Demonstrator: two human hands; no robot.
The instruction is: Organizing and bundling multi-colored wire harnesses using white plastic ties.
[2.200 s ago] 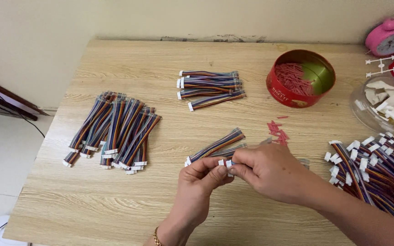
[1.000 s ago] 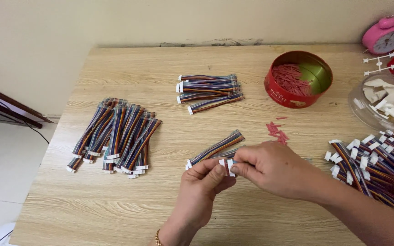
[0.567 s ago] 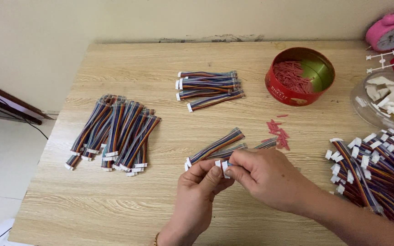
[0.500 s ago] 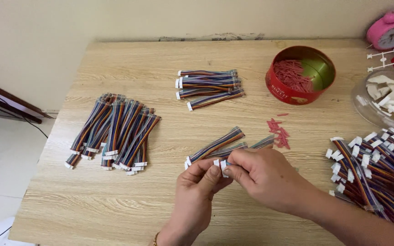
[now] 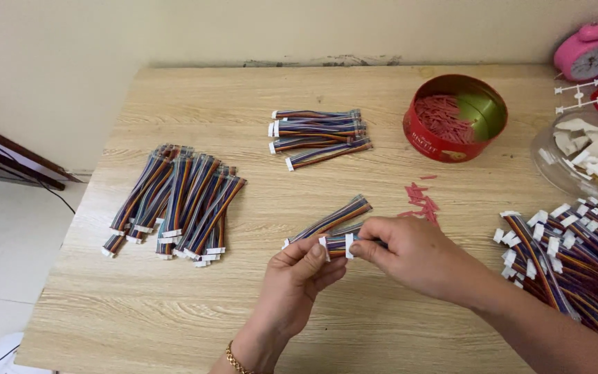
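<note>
The pale wooden table [image 5: 174,318] fills nearly the whole view, its far edge against a cream wall. At the near right lies the biggest heap of striped ribbon cables with white plugs [image 5: 576,263], spilling off the right side. On the left sits a tidy fanned pile of bundled cables [image 5: 178,204], and further back, near the middle, a small stack of four or five bundles [image 5: 316,131]. At the far right stands a round red tin [image 5: 437,142] holding red ties, with a clear tub of white plastic pieces [image 5: 586,152] beside it and a pink alarm clock [image 5: 586,52] behind. A few loose red ties [image 5: 420,197] lie scattered just in front of the tin.

In the middle, close to the near edge, the two hands meet. The left hand [image 5: 302,273], a gold bracelet at its wrist, pinches the white-plug end of a short cable bundle [image 5: 337,242] between thumb and fingers. The right hand [image 5: 410,253] is closed over the other part of that same bundle, its fingertips touching the plugs. Another cable bundle [image 5: 330,218] lies on the table just beyond the hands.

Compared with half a second ago, little has shifted: both hands remain clamped on the bundle in the same spot, and the piles are unmoved.
</note>
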